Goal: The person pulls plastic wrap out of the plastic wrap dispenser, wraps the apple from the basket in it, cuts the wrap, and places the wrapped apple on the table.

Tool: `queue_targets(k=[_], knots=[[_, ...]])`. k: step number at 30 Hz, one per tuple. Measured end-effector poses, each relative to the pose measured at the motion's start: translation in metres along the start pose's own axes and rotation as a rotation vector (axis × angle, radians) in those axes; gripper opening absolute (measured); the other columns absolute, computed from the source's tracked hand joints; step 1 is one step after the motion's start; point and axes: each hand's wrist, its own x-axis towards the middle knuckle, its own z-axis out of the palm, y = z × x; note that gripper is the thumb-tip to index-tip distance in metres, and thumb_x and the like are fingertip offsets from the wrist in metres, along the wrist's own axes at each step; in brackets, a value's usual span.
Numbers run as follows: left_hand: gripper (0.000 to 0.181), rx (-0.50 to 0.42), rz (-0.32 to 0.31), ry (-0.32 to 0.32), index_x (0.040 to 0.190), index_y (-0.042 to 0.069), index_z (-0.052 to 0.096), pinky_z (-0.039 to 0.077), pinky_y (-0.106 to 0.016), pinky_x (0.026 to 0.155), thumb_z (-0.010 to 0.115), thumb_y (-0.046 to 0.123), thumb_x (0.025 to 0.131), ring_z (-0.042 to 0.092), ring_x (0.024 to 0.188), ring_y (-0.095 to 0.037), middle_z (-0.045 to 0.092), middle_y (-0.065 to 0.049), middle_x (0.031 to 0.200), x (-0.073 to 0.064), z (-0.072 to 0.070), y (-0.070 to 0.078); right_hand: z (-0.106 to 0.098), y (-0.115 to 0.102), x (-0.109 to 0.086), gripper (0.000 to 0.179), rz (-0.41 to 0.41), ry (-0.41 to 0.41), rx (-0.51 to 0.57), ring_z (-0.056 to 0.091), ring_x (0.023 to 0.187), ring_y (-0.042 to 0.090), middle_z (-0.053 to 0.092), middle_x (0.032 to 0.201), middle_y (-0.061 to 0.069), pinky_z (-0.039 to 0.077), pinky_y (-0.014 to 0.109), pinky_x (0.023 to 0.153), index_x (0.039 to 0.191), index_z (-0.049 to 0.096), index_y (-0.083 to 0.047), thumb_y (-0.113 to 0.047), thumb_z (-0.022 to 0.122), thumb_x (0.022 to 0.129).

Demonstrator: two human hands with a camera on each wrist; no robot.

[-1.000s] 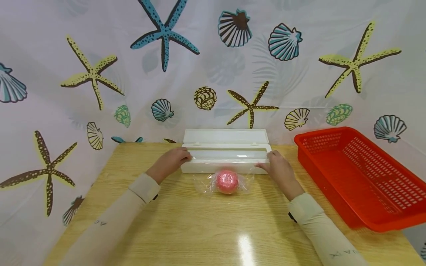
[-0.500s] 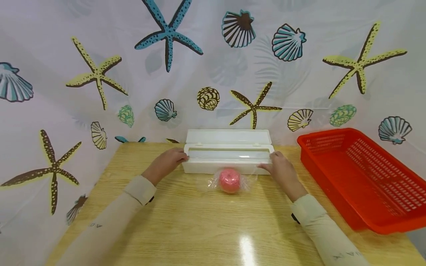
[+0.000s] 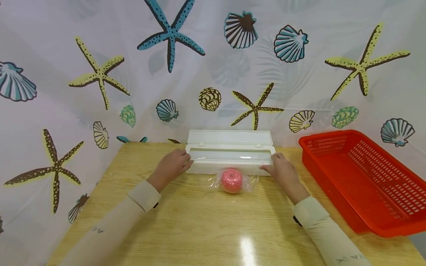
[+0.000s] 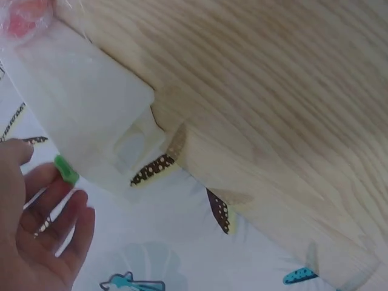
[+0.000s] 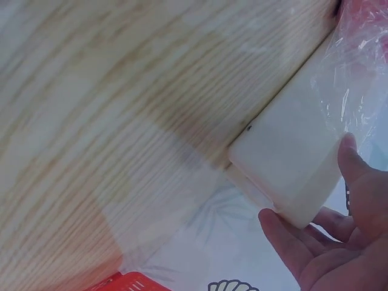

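A white cling film dispenser (image 3: 213, 168) sits at the back of the table, its lid (image 3: 229, 137) tipped back and a pale roll inside. Against its front rests a pinkish-red fruit like an apple (image 3: 232, 180) under clear plastic film (image 5: 345, 103). My left hand (image 3: 171, 166) is at the dispenser's left end. In the left wrist view, a fingertip touches a small green piece (image 4: 66, 170) on the dispenser's edge, with the thumb apart from it. My right hand (image 3: 283, 171) holds the right end, thumb on the film at the front and fingers around the end.
A red perforated plastic basket (image 3: 352, 214) stands on the right of the wooden table (image 3: 186, 225). Behind the dispenser hangs a white cloth (image 3: 199, 118) with starfish and shell prints.
My left hand has shifted a little right over the dispenser's left end, its fingers resettling there. The right hand keeps its hold. The whole head view has drifted slightly.
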Motion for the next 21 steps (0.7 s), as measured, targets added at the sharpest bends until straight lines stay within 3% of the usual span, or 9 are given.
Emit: queue_targets(k=[3,5,10,13,17,21], knots=[[0.022,0.119,0.034,0.087,0.095,0.007,0.066,0.05,-0.034,0.073,0.061,0.028,0.09,0.056,0.086,-0.023,0.061,-0.007,0.092,0.001,0.003,0.009,-0.002,-0.001,0.0,0.066,0.001,-0.02,-0.001,0.06,0.083,0.044,0.052,0.113,0.029,0.049,0.052,0.077,0.117,0.051,0.012,-0.042,0.067,0.083],[0.024,0.146,0.065,0.125,0.1,0.008,0.065,0.05,-0.035,0.074,0.063,0.029,0.089,0.056,0.091,-0.023,0.06,-0.006,0.098,0.002,0.006,0.018,-0.003,-0.001,0.001,0.067,0.003,-0.039,0.006,0.059,0.084,0.044,0.051,0.115,0.029,0.049,0.053,0.077,0.119,0.05,0.012,-0.043,0.066,0.083],[0.032,0.132,0.16,0.108,0.109,0.01,0.061,0.05,-0.033,0.072,0.066,0.033,0.087,0.055,0.09,-0.02,0.059,-0.004,0.1,0.004,0.015,0.044,-0.005,-0.003,0.001,0.071,0.044,-0.079,0.036,0.058,0.09,0.044,0.048,0.121,0.029,0.047,0.055,0.08,0.124,0.046,0.012,-0.044,0.065,0.084],[0.035,0.177,0.142,0.086,0.107,0.009,0.057,0.05,-0.033,0.068,0.066,0.035,0.086,0.056,0.084,-0.02,0.057,-0.004,0.096,0.004,0.02,0.054,-0.003,-0.005,0.0,0.072,0.08,-0.086,0.07,0.053,0.103,0.045,0.042,0.129,0.029,0.043,0.057,0.086,0.13,0.041,0.011,-0.042,0.063,0.086],[0.032,0.258,0.075,0.062,0.101,0.007,0.052,0.047,-0.033,0.063,0.065,0.033,0.087,0.053,0.078,-0.022,0.052,-0.005,0.089,0.003,0.026,0.058,0.005,-0.008,-0.005,0.062,0.029,0.004,0.101,0.039,0.12,0.045,0.036,0.136,0.028,0.037,0.058,0.094,0.13,0.044,0.006,-0.03,0.067,0.086],[0.021,0.272,0.066,0.056,0.098,0.008,0.052,0.044,-0.032,0.063,0.06,0.025,0.091,0.05,0.078,-0.022,0.049,-0.005,0.088,0.004,0.032,0.056,0.012,-0.014,-0.008,0.037,-0.08,0.154,0.112,0.032,0.121,0.042,0.042,0.13,0.023,0.032,0.056,0.097,0.111,0.058,-0.002,-0.015,0.073,0.08]])
